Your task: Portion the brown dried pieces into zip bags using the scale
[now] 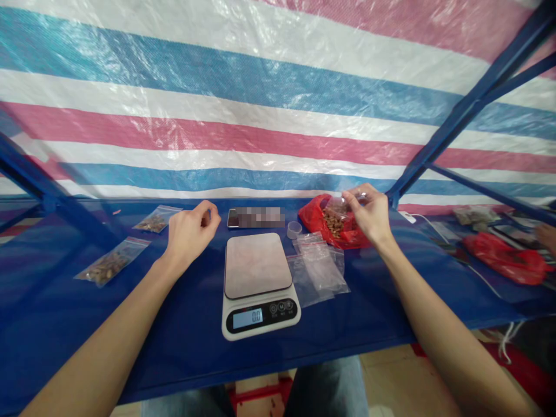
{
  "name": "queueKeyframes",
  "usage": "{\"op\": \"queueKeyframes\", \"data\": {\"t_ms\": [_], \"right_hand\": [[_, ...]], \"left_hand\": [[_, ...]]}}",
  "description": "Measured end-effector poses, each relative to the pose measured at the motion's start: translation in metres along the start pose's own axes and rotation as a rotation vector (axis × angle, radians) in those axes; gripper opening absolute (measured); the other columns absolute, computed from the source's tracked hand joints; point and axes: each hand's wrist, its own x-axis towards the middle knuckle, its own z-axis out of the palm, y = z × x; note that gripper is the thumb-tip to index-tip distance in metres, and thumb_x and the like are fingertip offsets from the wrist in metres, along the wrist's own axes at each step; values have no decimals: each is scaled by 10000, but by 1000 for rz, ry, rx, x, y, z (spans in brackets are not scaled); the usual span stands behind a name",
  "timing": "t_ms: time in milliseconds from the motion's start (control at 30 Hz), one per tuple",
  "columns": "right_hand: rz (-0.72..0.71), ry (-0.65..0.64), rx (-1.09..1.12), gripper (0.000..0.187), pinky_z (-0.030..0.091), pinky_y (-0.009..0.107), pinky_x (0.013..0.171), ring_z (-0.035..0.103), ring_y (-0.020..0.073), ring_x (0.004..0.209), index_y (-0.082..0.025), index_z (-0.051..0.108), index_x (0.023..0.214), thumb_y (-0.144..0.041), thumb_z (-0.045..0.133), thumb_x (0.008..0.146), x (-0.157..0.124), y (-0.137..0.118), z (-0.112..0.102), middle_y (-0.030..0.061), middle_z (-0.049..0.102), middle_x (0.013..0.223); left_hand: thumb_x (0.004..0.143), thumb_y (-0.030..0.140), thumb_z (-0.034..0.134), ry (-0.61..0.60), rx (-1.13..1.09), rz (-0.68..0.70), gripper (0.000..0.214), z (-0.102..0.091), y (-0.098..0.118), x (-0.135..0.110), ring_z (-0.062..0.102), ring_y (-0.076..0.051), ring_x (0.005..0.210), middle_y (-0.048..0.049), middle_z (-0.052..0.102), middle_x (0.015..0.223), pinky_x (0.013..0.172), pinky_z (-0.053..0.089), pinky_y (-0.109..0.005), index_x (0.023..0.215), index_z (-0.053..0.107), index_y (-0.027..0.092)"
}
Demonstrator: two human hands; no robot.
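A white kitchen scale (258, 285) sits on the blue table in front of me, its display reading 0.0. My left hand (191, 230) hovers left of the scale with fingers curled loosely, holding nothing I can see. My right hand (369, 215) pinches a small clear zip bag (343, 209) part filled with brown pieces, held over an open red plastic bag (319, 217) of the same brown pieces. A stack of empty clear zip bags (319, 267) lies just right of the scale. A small clear cup (294, 229) stands behind them.
Two filled zip bags (113, 262) (156, 220) lie at the left. A phone (255, 218) lies behind the scale. Blue frame bars (469, 104) rise at right. Another red bag (506, 258) and another person's hand (547, 234) are at the far right.
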Motion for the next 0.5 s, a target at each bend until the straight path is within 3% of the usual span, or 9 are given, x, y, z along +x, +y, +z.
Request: {"op": "queueKeyframes", "data": {"t_ms": [233, 367, 500], "right_hand": [[-11, 35, -31, 412, 528, 363, 636, 595, 203, 651, -247, 644, 674, -600, 760, 851, 4, -6, 2, 42, 663, 720], [-34, 52, -13, 368, 538, 370, 663, 639, 220, 717, -240, 698, 751, -588, 753, 857, 7, -5, 6, 62, 710, 816], [15, 38, -11, 403, 525, 363, 616, 598, 206, 642, -239, 662, 705, -605, 796, 808, 9, 2, 8, 34, 679, 708]], "left_hand": [[925, 332, 510, 0, 2, -11, 237, 0, 1, 0, 678, -200, 652, -9, 680, 641, 652, 372, -279, 919, 717, 215], [929, 338, 507, -1, -4, -13, 243, 0, 0, 0, 688, -206, 666, -15, 693, 657, 657, 377, -282, 928, 716, 214], [929, 335, 503, -8, -7, -14, 240, -1, 1, 0, 676, -199, 643, -8, 678, 636, 654, 378, -278, 917, 710, 214]]}}
